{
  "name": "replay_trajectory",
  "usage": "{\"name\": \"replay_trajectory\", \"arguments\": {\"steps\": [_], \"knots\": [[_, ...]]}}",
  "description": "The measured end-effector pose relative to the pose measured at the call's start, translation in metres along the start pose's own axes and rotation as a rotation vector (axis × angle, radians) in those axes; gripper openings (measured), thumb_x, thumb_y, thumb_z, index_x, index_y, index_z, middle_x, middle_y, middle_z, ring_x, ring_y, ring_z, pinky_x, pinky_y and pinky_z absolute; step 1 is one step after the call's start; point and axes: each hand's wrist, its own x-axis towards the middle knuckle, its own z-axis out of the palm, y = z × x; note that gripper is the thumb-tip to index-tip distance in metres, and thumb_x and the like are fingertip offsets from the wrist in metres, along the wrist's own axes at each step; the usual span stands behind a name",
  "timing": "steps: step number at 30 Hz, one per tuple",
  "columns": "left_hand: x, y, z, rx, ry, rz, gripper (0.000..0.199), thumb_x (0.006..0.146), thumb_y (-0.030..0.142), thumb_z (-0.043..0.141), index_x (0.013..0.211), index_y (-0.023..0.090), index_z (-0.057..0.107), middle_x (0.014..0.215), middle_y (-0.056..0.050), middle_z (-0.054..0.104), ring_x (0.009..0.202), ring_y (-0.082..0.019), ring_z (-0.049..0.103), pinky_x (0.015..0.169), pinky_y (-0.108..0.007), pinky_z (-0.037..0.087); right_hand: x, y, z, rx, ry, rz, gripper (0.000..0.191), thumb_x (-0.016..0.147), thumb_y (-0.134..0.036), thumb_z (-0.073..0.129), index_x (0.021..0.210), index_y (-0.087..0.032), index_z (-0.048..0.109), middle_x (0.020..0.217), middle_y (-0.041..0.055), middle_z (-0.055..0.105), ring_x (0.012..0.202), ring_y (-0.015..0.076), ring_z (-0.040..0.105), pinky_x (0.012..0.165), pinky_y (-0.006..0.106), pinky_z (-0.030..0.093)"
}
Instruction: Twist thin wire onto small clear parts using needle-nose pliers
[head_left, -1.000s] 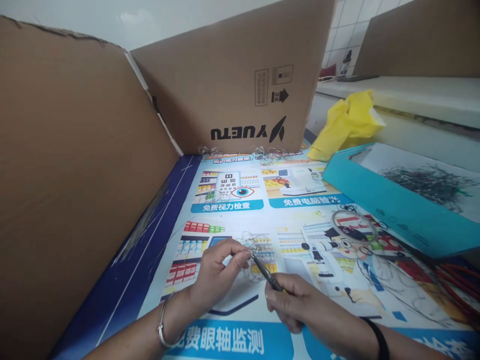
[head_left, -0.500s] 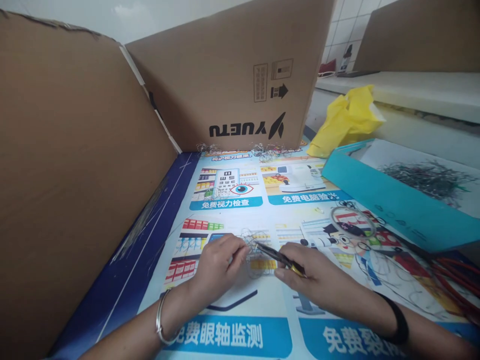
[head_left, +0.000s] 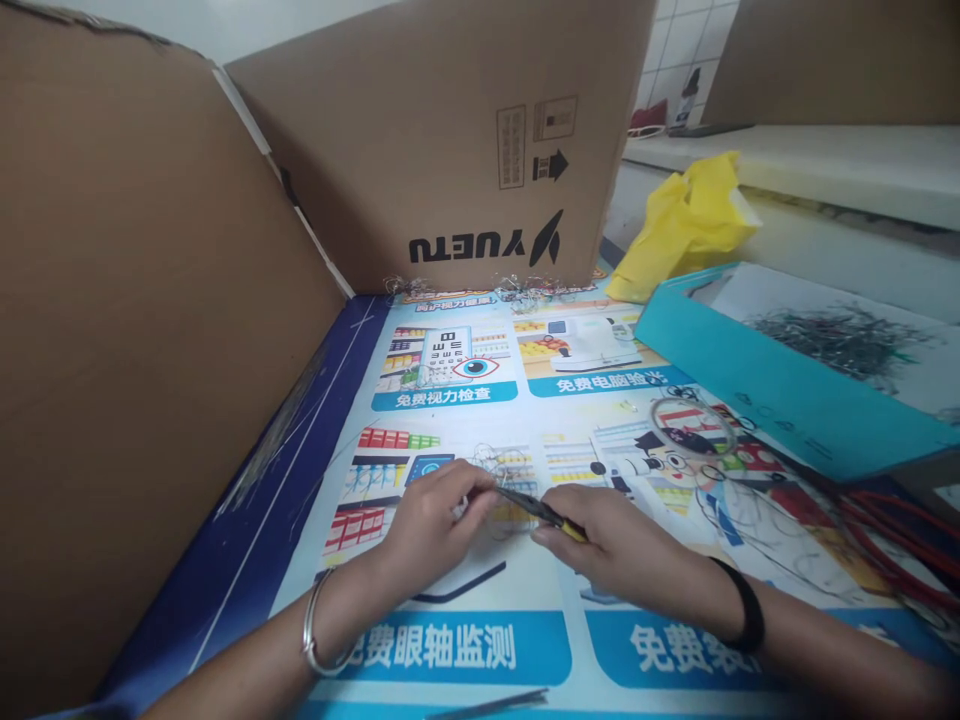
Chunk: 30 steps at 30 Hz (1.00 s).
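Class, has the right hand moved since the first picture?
Yes: the right hand has moved forward, away from the printed blue strip below it.

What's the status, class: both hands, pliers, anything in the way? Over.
Right hand gripping pliers. Left hand pinched at the plier tips; anything held too small to tell. Nearest possible snag: wire loops just beyond.

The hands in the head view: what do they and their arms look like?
The left hand and right hand are ungloved; the forearms look bare. A thin, shiny silver bangle rings the left wrist, a plain black band the right.
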Motion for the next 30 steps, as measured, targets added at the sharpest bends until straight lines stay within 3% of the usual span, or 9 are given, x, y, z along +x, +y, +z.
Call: {"name": "replay_trajectory", "arguments": {"steps": [7, 14, 22, 26, 30], "knots": [[0.008, -0.013, -0.007, -0.042, 0.087, -0.191, 0.009, 0.085, 0.021, 0.052, 0.084, 0.017, 0.059, 0.079, -0.002, 0.062, 0.07, -0.013, 0.055, 0.064, -0.025, 0.044, 0.012, 0.028, -0.007, -0.124, 0.206, 0.107, 0.026, 0.088, -0.04, 0.042, 0.071, -0.02, 0.045, 0.068, 0.0014, 0.055, 0.061, 0.0151, 0.05, 0.054, 0.024, 0.027], [0.016, -0.036, -0.001, -0.099, 0.153, -0.353, 0.011, 0.083, 0.025, 0.054, 0.091, 0.018, 0.058, 0.083, -0.002, 0.06, 0.074, -0.014, 0.056, 0.065, -0.025, 0.045, 0.018, 0.041, 0.002, -0.167, 0.235, 0.086, 0.027, 0.09, -0.04, 0.039, 0.072, -0.02, 0.044, 0.071, 0.0018, 0.055, 0.063, 0.0151, 0.051, 0.055, 0.025, 0.03], [0.019, -0.042, 0.008, -0.043, -0.041, -0.231, 0.011, 0.079, 0.024, 0.06, 0.089, 0.019, 0.061, 0.095, -0.005, 0.062, 0.093, -0.019, 0.056, 0.082, -0.033, 0.044, 0.02, 0.042, 0.005, -0.197, 0.231, 0.028, 0.025, 0.09, -0.038, 0.039, 0.075, -0.02, 0.048, 0.076, 0.0033, 0.057, 0.067, 0.0154, 0.052, 0.059, 0.025, 0.034], [0.024, -0.045, 0.013, -0.067, -0.063, -0.202, 0.006, 0.082, 0.023, 0.056, 0.083, 0.019, 0.061, 0.087, -0.004, 0.063, 0.087, -0.018, 0.057, 0.08, -0.033, 0.045, 0.02, 0.043, 0.004, -0.198, 0.224, 0.015, 0.024, 0.09, -0.037, 0.04, 0.076, -0.02, 0.049, 0.077, 0.0032, 0.057, 0.069, 0.0157, 0.053, 0.061, 0.026, 0.035], [0.028, -0.044, 0.016, -0.116, -0.102, -0.196, 0.016, 0.087, 0.024, 0.049, 0.078, 0.019, 0.061, 0.081, -0.004, 0.064, 0.081, -0.017, 0.057, 0.075, -0.031, 0.045, 0.022, 0.044, 0.002, -0.189, 0.218, 0.007, 0.024, 0.089, -0.036, 0.041, 0.075, -0.019, 0.05, 0.075, 0.0027, 0.057, 0.067, 0.0153, 0.052, 0.06, 0.025, 0.035]]}}
